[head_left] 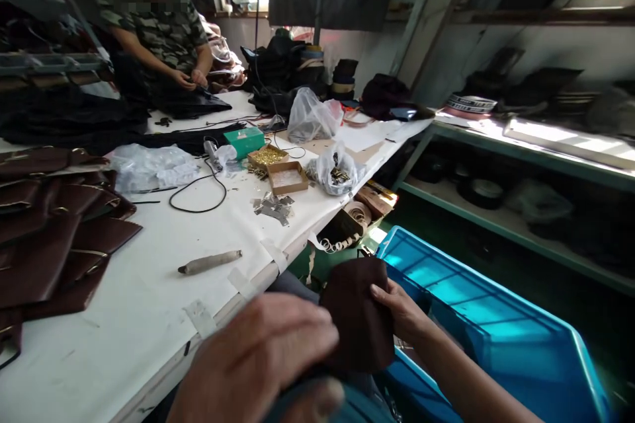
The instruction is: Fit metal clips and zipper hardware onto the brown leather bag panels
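Observation:
A dark brown leather-like piece [360, 317] with a rounded outline hangs over my lap, beyond the table edge. Gripping its right edge, my right hand [397, 307] has the thumb on the near face; its other fingers are hidden behind. Close to the camera and slightly blurred, my left hand [262, 350] has its fingers stretched out and the thumb apart below. Its fingertips overlap the piece's left side; whether they touch it I cannot tell. A small dark metal fitting [364, 252] shows above the piece's top edge.
A blue plastic crate [476, 304] stands at right. On the white table [149, 264] lie a grey taped stick [211, 262], metal plates [275, 209], small boxes [288, 178], plastic bags [337, 172] and stacked brown leather pieces [54, 231]. A co-worker [153, 33] handles black material across the table.

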`<state>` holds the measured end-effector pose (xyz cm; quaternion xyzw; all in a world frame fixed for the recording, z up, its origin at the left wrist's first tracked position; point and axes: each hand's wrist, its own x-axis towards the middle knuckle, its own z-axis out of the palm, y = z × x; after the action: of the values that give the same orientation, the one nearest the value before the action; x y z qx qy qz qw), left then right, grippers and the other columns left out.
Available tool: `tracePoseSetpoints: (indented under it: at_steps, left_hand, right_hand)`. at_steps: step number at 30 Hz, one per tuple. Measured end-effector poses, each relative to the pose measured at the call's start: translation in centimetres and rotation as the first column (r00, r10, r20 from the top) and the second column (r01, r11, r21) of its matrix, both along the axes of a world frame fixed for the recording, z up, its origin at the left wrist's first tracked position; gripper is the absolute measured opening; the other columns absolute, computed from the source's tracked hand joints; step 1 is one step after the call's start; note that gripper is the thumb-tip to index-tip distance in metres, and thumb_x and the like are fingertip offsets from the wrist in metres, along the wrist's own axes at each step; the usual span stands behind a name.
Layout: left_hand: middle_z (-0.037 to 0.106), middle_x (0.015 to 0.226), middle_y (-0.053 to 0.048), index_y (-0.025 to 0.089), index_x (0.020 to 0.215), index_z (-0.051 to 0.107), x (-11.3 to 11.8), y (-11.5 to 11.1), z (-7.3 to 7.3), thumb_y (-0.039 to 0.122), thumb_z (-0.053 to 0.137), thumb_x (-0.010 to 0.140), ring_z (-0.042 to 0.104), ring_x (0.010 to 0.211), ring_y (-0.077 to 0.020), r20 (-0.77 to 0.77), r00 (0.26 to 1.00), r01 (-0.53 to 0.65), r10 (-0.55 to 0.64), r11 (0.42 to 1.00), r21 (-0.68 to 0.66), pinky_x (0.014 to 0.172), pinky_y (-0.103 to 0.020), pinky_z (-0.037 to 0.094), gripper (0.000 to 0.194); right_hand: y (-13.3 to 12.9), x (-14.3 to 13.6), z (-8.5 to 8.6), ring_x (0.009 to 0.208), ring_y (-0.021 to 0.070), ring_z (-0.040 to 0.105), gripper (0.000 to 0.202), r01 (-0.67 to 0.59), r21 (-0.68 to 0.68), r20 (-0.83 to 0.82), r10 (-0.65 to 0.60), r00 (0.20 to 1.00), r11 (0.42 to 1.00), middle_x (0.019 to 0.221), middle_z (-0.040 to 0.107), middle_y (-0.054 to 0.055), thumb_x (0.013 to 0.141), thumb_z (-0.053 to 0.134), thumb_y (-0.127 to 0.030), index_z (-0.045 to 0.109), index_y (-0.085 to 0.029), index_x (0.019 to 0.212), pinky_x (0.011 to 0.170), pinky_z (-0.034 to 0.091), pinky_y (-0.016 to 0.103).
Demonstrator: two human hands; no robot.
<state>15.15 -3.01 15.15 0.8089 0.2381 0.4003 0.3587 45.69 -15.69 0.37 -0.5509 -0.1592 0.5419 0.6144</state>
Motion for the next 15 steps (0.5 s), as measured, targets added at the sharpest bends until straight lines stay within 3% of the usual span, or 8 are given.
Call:
tracePoseSetpoints:
  at_steps: [2, 4, 7, 10, 12, 15]
  left_hand:
    - [0.079, 0.128, -0.007, 0.034, 0.117, 0.083, 1.5, 2.8, -1.0, 0.049, 0.067, 0.098, 0.071, 0.124, -0.0337, -0.12, 0.991, -0.075, 0.065, 0.994, -0.081, 0.11, -0.048, 0.056, 0.029]
    - [0.074, 0.139, -0.008, 0.029, 0.124, 0.08, 2.4, 6.1, -3.3, 0.059, 0.062, 0.099, 0.065, 0.133, -0.0343, -0.306, 0.948, -0.142, 0.082, 0.973, -0.181, 0.118, -0.049, 0.049, 0.043]
    - [0.073, 0.143, -0.011, 0.024, 0.13, 0.078, 2.1, 9.1, -7.4, 0.069, 0.056, 0.098, 0.062, 0.138, -0.0377, -0.518, 0.849, -0.13, -0.103, 0.91, -0.395, 0.121, -0.051, 0.044, 0.06]
    - [0.08, 0.128, -0.009, 0.023, 0.127, 0.079, 0.9, 8.8, -10.0, 0.069, 0.058, 0.097, 0.07, 0.122, -0.0353, -0.51, 0.801, -0.06, -0.314, 0.806, -0.589, 0.107, -0.043, 0.053, 0.059]
    - [0.083, 0.109, -0.005, 0.022, 0.116, 0.081, 0.4, 7.6, -10.6, 0.066, 0.06, 0.096, 0.075, 0.102, -0.0314, -0.491, 0.769, -0.013, -0.41, 0.758, -0.653, 0.087, -0.036, 0.056, 0.052]
    - [0.08, 0.089, -0.001, 0.022, 0.098, 0.08, 0.6, 6.1, -10.4, 0.055, 0.06, 0.097, 0.073, 0.086, -0.0259, -0.509, 0.729, 0.02, -0.457, 0.758, -0.652, 0.073, -0.03, 0.051, 0.039]
  right_hand:
    - [0.7, -1.5, 0.0, 0.094, 0.0296, 0.08, 0.053, -0.115, 0.055, -0.024, 0.117, 0.993, 0.992, 0.107, 0.082, 0.011, 0.074, 0.095, -0.047, 0.076, -0.02, 0.115, 0.093, 0.061, 0.044]
    - [1.8, -2.6, -0.3, 0.091, 0.0267, 0.078, 0.052, -0.243, 0.115, -0.006, 0.245, 0.969, 0.963, 0.1, 0.081, 0.008, 0.072, 0.097, -0.047, 0.077, -0.018, 0.11, 0.089, 0.06, 0.04]
    - [2.9, -3.0, -1.0, 0.082, 0.0209, 0.073, 0.043, -0.41, 0.143, 0.068, 0.405, 0.912, 0.901, 0.087, 0.077, 0.004, 0.071, 0.098, -0.042, 0.077, -0.014, 0.096, 0.083, 0.056, 0.034]
    - [3.5, -1.8, -1.6, 0.075, 0.0157, 0.066, 0.043, -0.505, 0.088, 0.113, 0.496, 0.861, 0.858, 0.08, 0.073, 0.0, 0.067, 0.101, -0.043, 0.074, -0.014, 0.088, 0.075, 0.051, 0.028]
    - [4.6, -0.4, -1.9, 0.084, 0.0199, 0.069, 0.055, -0.534, 0.089, 0.1, 0.526, 0.845, 0.841, 0.088, 0.075, 0.004, 0.067, 0.098, -0.056, 0.077, -0.015, 0.097, 0.08, 0.052, 0.031]
    - [8.4, 1.8, -2.7, 0.11, 0.0296, 0.07, 0.064, -0.358, 0.067, 0.226, 0.335, 0.915, 0.931, 0.115, 0.077, 0.011, 0.08, 0.079, -0.075, 0.078, -0.02, 0.113, 0.097, 0.053, 0.042]
